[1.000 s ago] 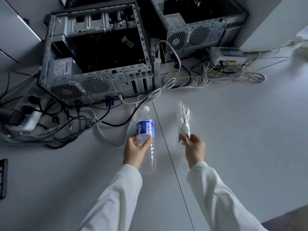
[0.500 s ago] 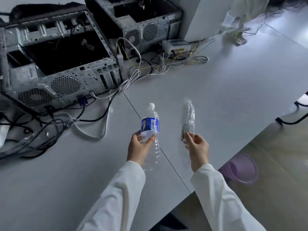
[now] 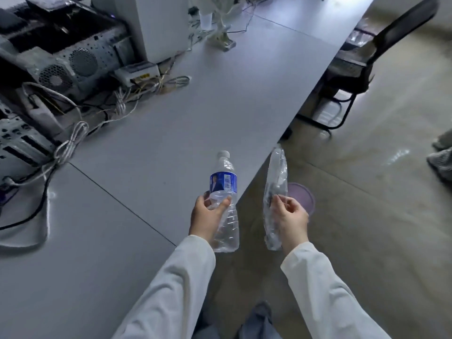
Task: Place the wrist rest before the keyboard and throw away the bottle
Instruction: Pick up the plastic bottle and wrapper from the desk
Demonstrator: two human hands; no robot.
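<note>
My left hand grips a clear plastic bottle with a blue label and white cap, held upright over the table's right edge. My right hand pinches a flattened clear plastic wrapper or crushed bottle, held upright over the floor. Just beyond it, a round purple bin stands on the floor, partly hidden by my right hand. No keyboard or wrist rest is in view.
The grey table carries open computer cases and tangled cables at the left and back. A black chair stands at the table's far right edge. Bare concrete floor lies to the right.
The view has swung to the right, from the table toward the floor. Both hands, still holding their items, now sit at and past the table edge, closer to the purple bin.
</note>
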